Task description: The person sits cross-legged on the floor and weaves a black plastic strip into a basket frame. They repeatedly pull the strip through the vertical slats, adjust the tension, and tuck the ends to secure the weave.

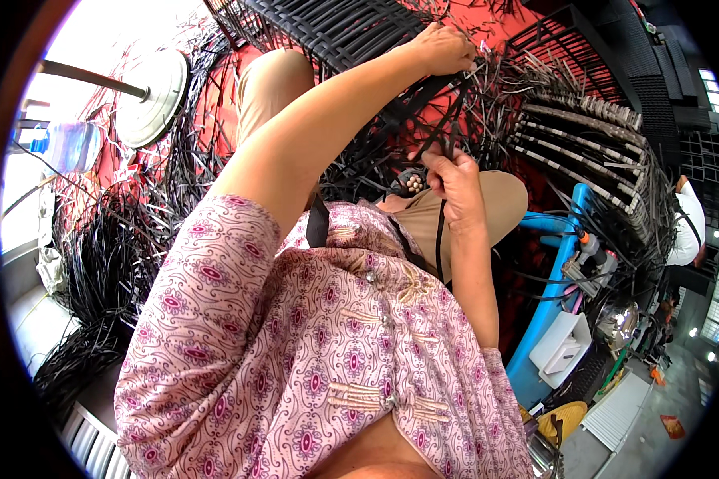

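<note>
A dark woven panel of flat black plastic strips (327,30) stands in front of me at the top. My left hand (443,51) reaches across to its right end, with the fingers curled closed; what they hold is hidden. Closer to my lap, my right hand (458,180) pinches a black plastic strip (446,128) between thumb and fingers. More loose strips hang between the two hands. On the near side of them, a small cluster of pale round tips (411,183) shows beside my right knee.
Tangled black strips (108,255) pile up at the left, by a round white stand base (153,97). On the right are a striped woven frame (583,152), a blue plastic stool (547,319), a white tray (561,347) and a power tool (591,249). Another person (685,223) is farther right.
</note>
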`<state>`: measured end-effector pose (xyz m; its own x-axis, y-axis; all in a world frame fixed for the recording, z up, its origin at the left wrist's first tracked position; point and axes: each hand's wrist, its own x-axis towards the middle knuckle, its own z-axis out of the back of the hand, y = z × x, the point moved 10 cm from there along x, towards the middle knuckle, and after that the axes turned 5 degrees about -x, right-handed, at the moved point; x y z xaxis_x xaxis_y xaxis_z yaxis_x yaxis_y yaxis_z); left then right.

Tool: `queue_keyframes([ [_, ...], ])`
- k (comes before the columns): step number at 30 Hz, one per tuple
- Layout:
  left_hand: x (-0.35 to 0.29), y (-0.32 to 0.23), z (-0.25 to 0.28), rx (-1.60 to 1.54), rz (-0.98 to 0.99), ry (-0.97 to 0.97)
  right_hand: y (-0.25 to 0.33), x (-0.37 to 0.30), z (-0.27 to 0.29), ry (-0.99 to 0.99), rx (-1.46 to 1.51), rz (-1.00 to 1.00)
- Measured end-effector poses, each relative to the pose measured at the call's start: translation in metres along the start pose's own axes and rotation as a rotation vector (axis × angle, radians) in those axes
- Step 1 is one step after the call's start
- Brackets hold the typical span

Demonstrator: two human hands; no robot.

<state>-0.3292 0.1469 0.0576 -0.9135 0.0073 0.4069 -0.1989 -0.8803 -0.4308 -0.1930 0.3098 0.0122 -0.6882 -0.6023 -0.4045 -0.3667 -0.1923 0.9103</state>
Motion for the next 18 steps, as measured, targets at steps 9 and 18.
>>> queue_keyframes([
  [9, -0.102, -0.034, 0.102, -0.439, 0.095, -0.464, -0.011, 0.005, -0.012, 0.025, 0.211, 0.028],
  [18, -0.2, -0.064, 0.033, -0.907, 0.497, -0.204, 0.01, 0.007, 0.005, 0.003, 0.079, 0.151],
])
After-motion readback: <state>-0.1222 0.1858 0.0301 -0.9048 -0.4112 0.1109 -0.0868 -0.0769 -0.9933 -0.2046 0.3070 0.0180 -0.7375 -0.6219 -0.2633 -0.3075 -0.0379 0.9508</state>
